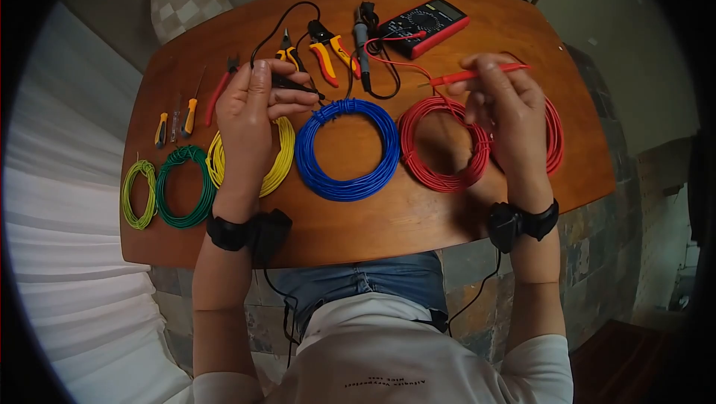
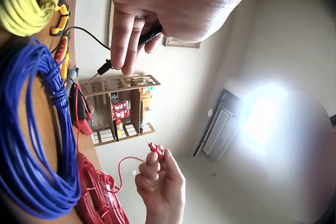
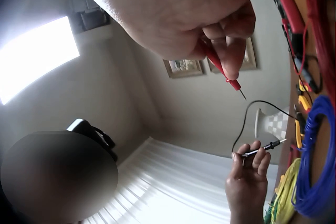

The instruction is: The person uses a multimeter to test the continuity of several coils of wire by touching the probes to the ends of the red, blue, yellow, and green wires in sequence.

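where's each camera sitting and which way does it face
Head: on the person's head, facing forward and down at the table; shows both arms, shirt, jeans.
Left wrist: looks past the left hand to a shelf; right hand beyond.
Right wrist: looks past the right hand toward the curtain; left hand beyond.
Both wrist views share the blue coil, black probe and red probe.

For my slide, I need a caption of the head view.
Left hand holding a black test probe, right hand a red test probe, over a wooden table with wire coils and a multimeter.
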`<action>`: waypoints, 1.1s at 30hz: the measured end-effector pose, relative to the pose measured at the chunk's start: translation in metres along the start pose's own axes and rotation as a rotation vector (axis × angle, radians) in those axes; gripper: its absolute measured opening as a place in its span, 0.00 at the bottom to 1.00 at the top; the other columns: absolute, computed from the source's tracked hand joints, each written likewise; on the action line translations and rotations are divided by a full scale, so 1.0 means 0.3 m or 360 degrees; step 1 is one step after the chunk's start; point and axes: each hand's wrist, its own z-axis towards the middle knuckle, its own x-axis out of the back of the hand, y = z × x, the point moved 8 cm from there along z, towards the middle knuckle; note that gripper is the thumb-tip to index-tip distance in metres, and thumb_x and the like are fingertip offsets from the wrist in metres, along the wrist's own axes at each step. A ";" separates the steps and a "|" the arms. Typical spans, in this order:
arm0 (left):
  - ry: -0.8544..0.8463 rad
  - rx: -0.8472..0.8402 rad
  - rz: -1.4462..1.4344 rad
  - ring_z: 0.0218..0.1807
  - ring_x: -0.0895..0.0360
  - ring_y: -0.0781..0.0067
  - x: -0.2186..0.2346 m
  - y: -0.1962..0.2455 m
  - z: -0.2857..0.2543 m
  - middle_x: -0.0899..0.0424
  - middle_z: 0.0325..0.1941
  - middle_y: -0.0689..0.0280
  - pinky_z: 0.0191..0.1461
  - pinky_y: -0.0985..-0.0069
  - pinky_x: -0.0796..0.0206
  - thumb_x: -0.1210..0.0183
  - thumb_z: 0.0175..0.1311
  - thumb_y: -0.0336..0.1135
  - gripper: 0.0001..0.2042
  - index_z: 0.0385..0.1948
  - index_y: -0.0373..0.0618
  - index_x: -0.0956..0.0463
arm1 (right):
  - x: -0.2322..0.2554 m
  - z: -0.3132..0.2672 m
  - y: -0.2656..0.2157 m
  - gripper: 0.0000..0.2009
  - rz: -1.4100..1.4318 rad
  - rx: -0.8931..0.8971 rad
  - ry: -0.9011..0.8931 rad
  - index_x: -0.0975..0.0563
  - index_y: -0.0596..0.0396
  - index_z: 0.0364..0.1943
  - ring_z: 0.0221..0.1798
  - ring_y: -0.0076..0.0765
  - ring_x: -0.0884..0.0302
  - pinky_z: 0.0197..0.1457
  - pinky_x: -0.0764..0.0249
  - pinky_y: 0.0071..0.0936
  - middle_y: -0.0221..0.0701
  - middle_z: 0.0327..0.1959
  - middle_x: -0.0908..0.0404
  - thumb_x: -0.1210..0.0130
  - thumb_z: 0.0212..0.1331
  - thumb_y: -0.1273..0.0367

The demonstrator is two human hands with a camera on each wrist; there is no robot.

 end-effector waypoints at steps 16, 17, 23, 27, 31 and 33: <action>0.0058 0.0006 0.0133 0.35 0.18 0.70 0.078 -0.051 -0.022 0.20 0.38 0.55 0.37 0.82 0.24 0.61 0.73 0.39 0.16 0.40 0.33 0.29 | -0.324 0.057 0.274 0.12 -0.0278 -0.0273 -0.0501 0.26 0.64 0.38 0.21 0.21 0.27 0.23 0.30 0.17 0.34 0.26 0.20 0.51 0.66 0.65; 0.0065 0.0015 0.0132 0.35 0.18 0.70 0.081 -0.056 -0.023 0.20 0.38 0.55 0.37 0.82 0.24 0.61 0.73 0.39 0.16 0.40 0.33 0.29 | -0.322 0.055 0.273 0.13 -0.0250 -0.0271 -0.0502 0.26 0.65 0.38 0.21 0.21 0.27 0.23 0.30 0.17 0.34 0.26 0.20 0.51 0.66 0.65; 0.0089 0.0060 0.0106 0.33 0.18 0.70 0.092 -0.077 -0.014 0.20 0.37 0.56 0.35 0.81 0.24 0.60 0.73 0.40 0.16 0.39 0.34 0.29 | -0.316 0.059 0.287 0.13 -0.0272 -0.0280 -0.0483 0.26 0.65 0.37 0.21 0.21 0.27 0.24 0.31 0.17 0.35 0.27 0.19 0.50 0.65 0.65; 0.0147 0.0026 0.0075 0.32 0.18 0.71 0.093 -0.069 -0.016 0.20 0.34 0.58 0.34 0.80 0.25 0.58 0.73 0.40 0.15 0.36 0.36 0.28 | -0.311 0.060 0.297 0.13 -0.0279 -0.0290 -0.0476 0.26 0.64 0.37 0.20 0.21 0.27 0.24 0.31 0.17 0.34 0.27 0.19 0.50 0.65 0.65; 0.0111 0.0055 0.0036 0.32 0.18 0.71 0.086 -0.077 -0.018 0.20 0.34 0.58 0.35 0.79 0.24 0.58 0.73 0.39 0.15 0.36 0.36 0.28 | -0.311 0.061 0.299 0.13 -0.0279 -0.0292 -0.0471 0.27 0.64 0.37 0.20 0.21 0.27 0.24 0.31 0.17 0.34 0.27 0.19 0.50 0.65 0.65; 0.0105 0.0053 0.0026 0.33 0.18 0.71 0.086 -0.081 -0.018 0.20 0.34 0.58 0.35 0.80 0.24 0.58 0.73 0.39 0.15 0.36 0.36 0.28 | -0.309 0.063 0.301 0.13 -0.0284 -0.0266 -0.0473 0.26 0.63 0.37 0.20 0.20 0.27 0.21 0.35 0.15 0.34 0.27 0.19 0.50 0.65 0.64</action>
